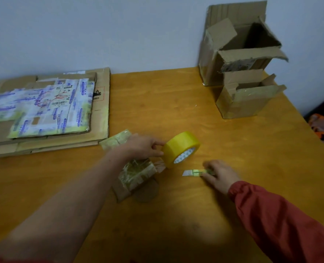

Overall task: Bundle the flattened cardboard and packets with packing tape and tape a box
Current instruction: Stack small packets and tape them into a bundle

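Left hand (144, 147) gripped a yellow packing-tape roll (181, 149), right hand (221, 176) held a green box cutter (196, 172); flattened brown cardboard (100, 118) lay unbundled (open brown box (246, 103) untaped).

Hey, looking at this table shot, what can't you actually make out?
Head view only:
Utility knife: handle end hidden inside the right hand.
Printed packet: label text too blurred to read.
Tall open box: bottom hidden by its own walls.
Taped cardboard scrap: partly covered by the left hand and forearm.
Orange item: cut off by the right edge.
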